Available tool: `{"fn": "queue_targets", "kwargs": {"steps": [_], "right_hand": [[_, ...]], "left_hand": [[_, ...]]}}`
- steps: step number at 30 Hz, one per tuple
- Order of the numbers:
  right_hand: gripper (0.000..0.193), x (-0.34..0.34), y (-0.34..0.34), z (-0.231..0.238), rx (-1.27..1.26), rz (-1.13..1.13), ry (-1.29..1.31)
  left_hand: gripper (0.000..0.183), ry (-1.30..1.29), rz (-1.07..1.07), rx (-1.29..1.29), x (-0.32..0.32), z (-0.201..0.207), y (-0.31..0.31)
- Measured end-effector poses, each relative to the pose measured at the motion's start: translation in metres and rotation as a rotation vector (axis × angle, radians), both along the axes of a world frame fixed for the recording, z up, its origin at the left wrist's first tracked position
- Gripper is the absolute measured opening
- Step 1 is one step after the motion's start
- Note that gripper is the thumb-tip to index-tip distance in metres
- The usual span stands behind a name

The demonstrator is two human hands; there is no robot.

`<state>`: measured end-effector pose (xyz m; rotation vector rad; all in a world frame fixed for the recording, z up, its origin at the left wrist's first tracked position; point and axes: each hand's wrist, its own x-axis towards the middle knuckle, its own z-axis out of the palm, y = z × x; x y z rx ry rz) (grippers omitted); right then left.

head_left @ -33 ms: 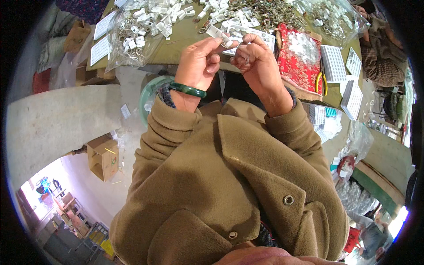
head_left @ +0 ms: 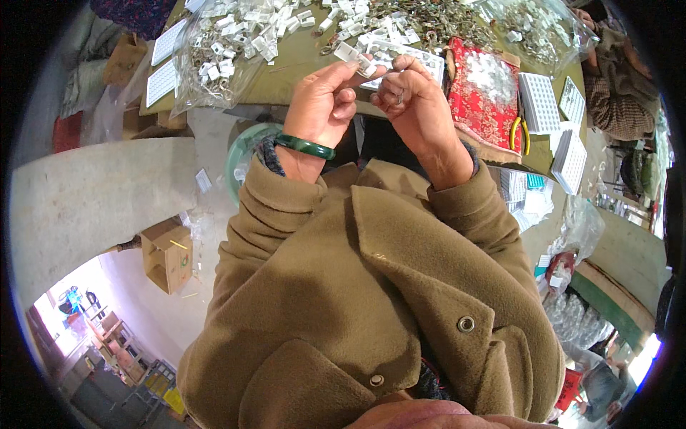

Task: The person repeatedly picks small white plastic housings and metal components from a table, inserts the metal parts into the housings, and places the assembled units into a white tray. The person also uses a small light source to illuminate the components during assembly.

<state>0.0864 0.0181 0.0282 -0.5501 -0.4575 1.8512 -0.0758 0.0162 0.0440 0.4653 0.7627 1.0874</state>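
Observation:
My left hand point(head_left: 324, 100), with a dark green bangle at the wrist, pinches a small white plastic piece point(head_left: 366, 67) between thumb and fingertips. Close to it on the right is my right hand point(head_left: 413, 96), its fingers curled and thumb and forefinger pressed together. Whatever it holds, if anything, is too small to make out. Just beyond both hands lies a white tray point(head_left: 433, 66) with small parts, partly covered by my fingers. Heaps of similar white plastic pieces point(head_left: 251, 30) cover the table past my left hand.
A clear plastic bag of parts point(head_left: 207, 75) sits on the left. Small metal pieces point(head_left: 457, 23) are heaped at the back. On the right are a red patterned cloth point(head_left: 487, 118), yellow-handled pliers point(head_left: 519, 136) and white gridded trays point(head_left: 540, 104). A pale green tub point(head_left: 239, 154) stands below the table edge.

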Motion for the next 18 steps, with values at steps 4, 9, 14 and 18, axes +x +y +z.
{"fn": "queue_targets", "kwargs": {"steps": [4,9,14,18], "right_hand": [[0.014,0.001,0.000,-0.001,-0.052,-0.024,0.006],[0.008,0.009,-0.001,-0.002,0.011,-0.016,-0.129],[0.020,0.036,-0.008,-0.010,0.070,0.032,-0.526],[0.019,0.065,-0.003,-0.019,0.182,-0.098,-0.812]], "left_hand": [[0.024,-0.305,0.000,-0.244,0.001,0.001,0.002],[0.023,-0.402,0.044,-0.358,0.005,-0.004,0.004],[0.023,-0.058,-0.044,-0.178,0.003,-0.014,0.005],[0.025,0.090,-0.090,-0.059,-0.001,-0.022,0.005]]}}
